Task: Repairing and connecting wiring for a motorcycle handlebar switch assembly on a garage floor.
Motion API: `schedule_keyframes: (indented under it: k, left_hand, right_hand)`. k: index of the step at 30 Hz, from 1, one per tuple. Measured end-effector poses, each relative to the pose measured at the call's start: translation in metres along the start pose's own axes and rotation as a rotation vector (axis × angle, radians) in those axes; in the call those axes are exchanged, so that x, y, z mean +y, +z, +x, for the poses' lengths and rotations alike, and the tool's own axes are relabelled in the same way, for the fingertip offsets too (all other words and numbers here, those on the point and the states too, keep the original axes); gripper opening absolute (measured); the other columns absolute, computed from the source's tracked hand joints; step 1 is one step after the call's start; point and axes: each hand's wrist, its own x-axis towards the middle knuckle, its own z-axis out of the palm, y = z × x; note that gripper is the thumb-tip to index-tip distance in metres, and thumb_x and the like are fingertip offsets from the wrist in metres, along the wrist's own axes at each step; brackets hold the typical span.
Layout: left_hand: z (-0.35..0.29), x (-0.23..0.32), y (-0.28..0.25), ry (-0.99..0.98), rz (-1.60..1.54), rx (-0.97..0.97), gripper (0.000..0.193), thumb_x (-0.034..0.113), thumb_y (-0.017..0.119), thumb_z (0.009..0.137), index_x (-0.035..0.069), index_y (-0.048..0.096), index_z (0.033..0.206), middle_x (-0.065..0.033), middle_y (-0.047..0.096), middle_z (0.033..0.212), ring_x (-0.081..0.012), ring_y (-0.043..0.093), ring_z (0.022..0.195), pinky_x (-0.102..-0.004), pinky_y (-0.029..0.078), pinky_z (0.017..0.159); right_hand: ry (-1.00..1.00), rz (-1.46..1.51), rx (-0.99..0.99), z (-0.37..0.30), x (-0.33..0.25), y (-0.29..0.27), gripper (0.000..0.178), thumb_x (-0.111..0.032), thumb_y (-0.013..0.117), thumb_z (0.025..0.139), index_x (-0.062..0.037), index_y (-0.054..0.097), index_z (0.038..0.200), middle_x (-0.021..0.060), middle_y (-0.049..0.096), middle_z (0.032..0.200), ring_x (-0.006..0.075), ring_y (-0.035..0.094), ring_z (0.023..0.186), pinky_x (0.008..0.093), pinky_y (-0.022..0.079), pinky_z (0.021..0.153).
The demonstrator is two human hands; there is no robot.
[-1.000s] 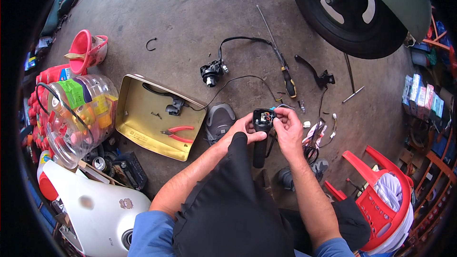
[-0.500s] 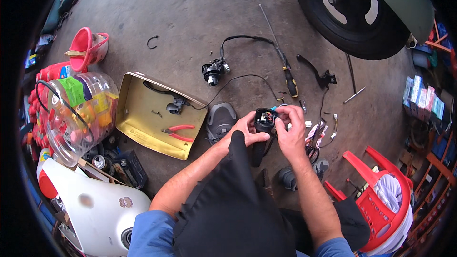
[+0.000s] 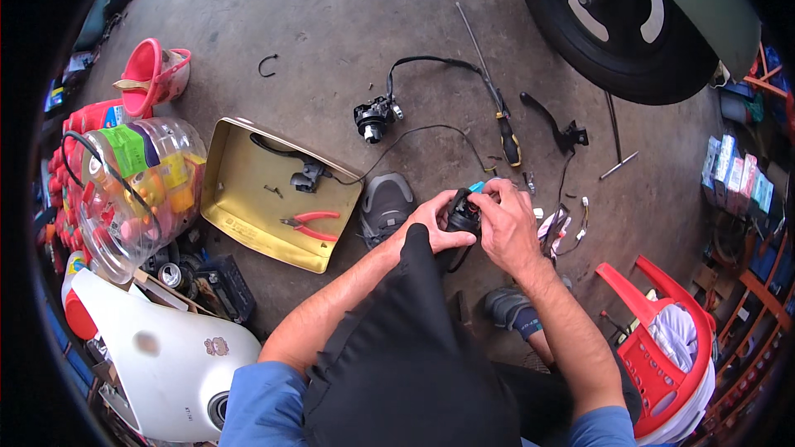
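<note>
My left hand [image 3: 436,222] is wrapped round a small black switch housing [image 3: 460,215], thumb along its near side. A little red wiring shows in its opening; the rest of the inside is dark. The fingers of my right hand [image 3: 507,228] are closed on the housing's right edge, and what lies under the fingertips is hidden. A light-blue piece [image 3: 476,187] sticks up beside those fingers. Beyond them on the floor lie a long screwdriver [image 3: 508,141] with a black and yellow handle and another black switch unit [image 3: 374,120] on a cable.
To the left, a gold tray [image 3: 248,236] holds red-handled pliers [image 3: 315,223] and a black lever bracket [image 3: 308,175]. A black lever [image 3: 546,120] and loose wire connectors [image 3: 559,228] lie to the right. A wheel [image 3: 617,33] stands far right, a red plastic chair [image 3: 662,364] near right.
The housing has been turned in my hands, so its coloured wires show less. My right hand has shifted over its opening, its fingers more curled. The whole view has moved slightly.
</note>
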Motion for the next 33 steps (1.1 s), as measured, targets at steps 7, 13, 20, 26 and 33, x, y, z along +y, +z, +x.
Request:
schedule_keyframes:
  k: [7,13,20,26,33]
  left_hand:
    - [-0.003,0.007,0.000,-0.063,-0.022,-0.038,0.072,0.018,0.085,0.067,0.001,0.047,0.126,-0.0026,0.059,0.101,-0.0083,0.055,0.089,-0.0242,0.046,0.080]
    - [-0.005,0.018,0.002,-0.087,-0.019,-0.050,0.067,0.016,0.083,0.068,0.002,0.048,0.124,-0.0028,0.060,0.103,-0.0092,0.056,0.092,-0.0253,0.046,0.082]
    - [-0.004,0.013,-0.001,-0.075,-0.075,-0.082,0.068,0.014,0.082,0.069,0.002,0.047,0.127,-0.0042,0.060,0.107,-0.0103,0.056,0.097,-0.0261,0.045,0.087]
    - [-0.007,0.017,0.001,-0.102,-0.102,-0.070,0.071,0.012,0.082,0.069,0.003,0.046,0.129,-0.0045,0.059,0.110,-0.0109,0.056,0.100,-0.0264,0.045,0.089]
    - [-0.006,0.017,0.000,-0.109,-0.089,-0.082,0.069,0.010,0.081,0.069,0.002,0.047,0.129,-0.0046,0.059,0.110,-0.0108,0.056,0.100,-0.0270,0.046,0.089]
  right_hand:
    - [-0.045,0.022,-0.028,0.005,0.007,0.001,0.021,0.005,0.058,0.075,-0.0036,0.060,0.094,0.0125,0.056,0.096,0.0313,0.057,0.086,0.0401,0.045,0.077]
    - [-0.070,0.094,-0.077,0.008,0.016,-0.001,0.020,0.005,0.057,0.075,-0.0042,0.060,0.092,0.0128,0.056,0.095,0.0328,0.057,0.084,0.0405,0.047,0.075]
    - [-0.028,0.219,-0.090,0.009,0.019,0.000,0.019,0.006,0.056,0.077,-0.0038,0.061,0.092,0.0126,0.056,0.096,0.0309,0.060,0.087,0.0378,0.049,0.076]
    - [0.040,0.363,-0.102,0.007,0.020,-0.001,0.017,0.007,0.053,0.079,-0.0021,0.061,0.092,0.0131,0.056,0.095,0.0288,0.060,0.088,0.0346,0.049,0.075]
    - [0.019,0.413,-0.150,0.011,0.024,-0.001,0.016,0.007,0.051,0.078,-0.0012,0.059,0.090,0.0128,0.055,0.094,0.0281,0.059,0.089,0.0346,0.047,0.076]
